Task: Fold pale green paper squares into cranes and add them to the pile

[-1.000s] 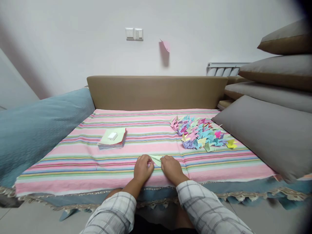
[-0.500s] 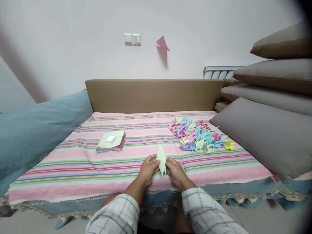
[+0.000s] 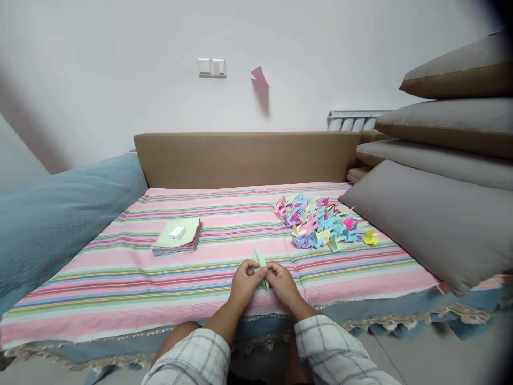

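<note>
A narrow, pointed piece of pale green folded paper [image 3: 260, 259] is pinched between my two hands above the front part of the striped cloth. My left hand [image 3: 245, 279] is closed on its left side, thumb on the paper. From the right, my right hand [image 3: 280, 280] pinches it too, and the thumbs nearly touch. The paper's upper tip points up and slightly left; its lower tip shows below the thumbs. Many small folded paper cranes [image 3: 320, 222] in mixed colours lie in a group right of my hands.
A stack of square paper [image 3: 186, 241] with a small white box [image 3: 177, 232] on top lies left on the striped cloth [image 3: 228, 203]. Grey cushions [image 3: 425, 219] pile up at the right. A blue-covered armrest [image 3: 72, 208] borders the left, a brown backrest [image 3: 244, 160] the far side.
The green paper has turned from showing a wide diamond face to a narrow shape. Both thumbs have come together over it. The whole view has shifted slightly.
</note>
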`<move>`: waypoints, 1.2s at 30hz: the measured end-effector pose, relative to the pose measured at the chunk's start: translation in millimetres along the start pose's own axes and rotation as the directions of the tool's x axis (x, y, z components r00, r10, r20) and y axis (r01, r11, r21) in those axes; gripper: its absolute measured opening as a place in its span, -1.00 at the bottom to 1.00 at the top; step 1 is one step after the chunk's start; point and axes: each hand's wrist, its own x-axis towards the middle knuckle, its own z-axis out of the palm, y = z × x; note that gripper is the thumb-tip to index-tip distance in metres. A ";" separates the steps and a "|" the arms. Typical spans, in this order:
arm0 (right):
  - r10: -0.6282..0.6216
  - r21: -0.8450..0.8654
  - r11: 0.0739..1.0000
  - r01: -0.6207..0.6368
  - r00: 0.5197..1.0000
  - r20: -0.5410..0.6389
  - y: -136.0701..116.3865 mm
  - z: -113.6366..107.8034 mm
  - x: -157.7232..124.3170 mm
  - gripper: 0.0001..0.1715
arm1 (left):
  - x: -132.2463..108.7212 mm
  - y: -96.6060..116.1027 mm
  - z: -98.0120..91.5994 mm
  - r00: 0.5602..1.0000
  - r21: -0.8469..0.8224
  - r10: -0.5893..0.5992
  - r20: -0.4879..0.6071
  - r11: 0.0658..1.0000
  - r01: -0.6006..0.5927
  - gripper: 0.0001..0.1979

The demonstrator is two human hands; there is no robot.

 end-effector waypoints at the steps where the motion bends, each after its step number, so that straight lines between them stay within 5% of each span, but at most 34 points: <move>1: -0.016 -0.026 1.000 0.016 1.000 0.009 -1.0 -0.2 -0.6 -0.72 | -0.8 0.9 0.1 1.000 -0.010 -0.016 -0.006 1.000 0.016 -0.72; 13: 0.062 0.143 0.988 -0.064 0.998 0.018 8.8 2.8 3.3 -0.58 | -4.3 3.8 -3.5 0.991 -0.116 -0.127 0.046 0.985 0.131 -0.69; 22: 0.068 -0.153 0.987 -0.053 0.993 0.094 7.0 -2.7 25.9 -0.60 | 3.6 -6.6 -5.5 0.998 -0.034 -0.063 -0.004 0.997 0.063 -0.51; 25: 0.076 -0.261 0.965 -0.029 0.982 0.172 4.7 -7.3 34.9 -0.72 | -4.8 -4.9 -15.4 0.999 0.124 -0.047 0.006 0.991 0.046 -0.55; 27: 0.091 -0.348 0.938 -0.010 0.972 0.216 2.5 -9.5 39.5 -0.79 | -13.3 -1.4 -24.8 0.997 0.516 0.075 0.025 0.853 -0.077 -0.68; 29: 0.105 -0.438 0.899 0.013 0.964 0.245 -1.1 -10.5 43.2 -0.83 | -20.4 2.7 -33.3 0.953 0.778 0.286 0.104 0.574 -0.257 -0.86; 30: 0.110 -0.480 0.877 0.028 0.960 0.257 -3.4 -10.6 45.0 -0.84 | -22.4 4.4 -36.5 0.909 0.820 0.362 0.208 0.442 -0.364 -0.95; 32: 0.110 -0.552 0.831 0.069 0.952 0.284 -8.5 -10.3 48.7 -0.85 | -22.4 5.9 -40.6 0.808 0.805 0.415 0.417 0.243 -0.541 -0.82; 34: 0.091 -0.608 0.785 0.121 0.948 0.306 -13.1 -9.9 52.6 -0.84 | -17.6 4.3 -42.1 0.741 0.752 0.371 0.559 0.149 -0.642 -0.65; 36: 0.063 -0.655 0.737 0.169 0.947 0.315 -16.1 -9.8 56.4 -0.83 | -10.8 0.4 -42.7 0.725 0.729 0.308 0.616 0.127 -0.673 -0.59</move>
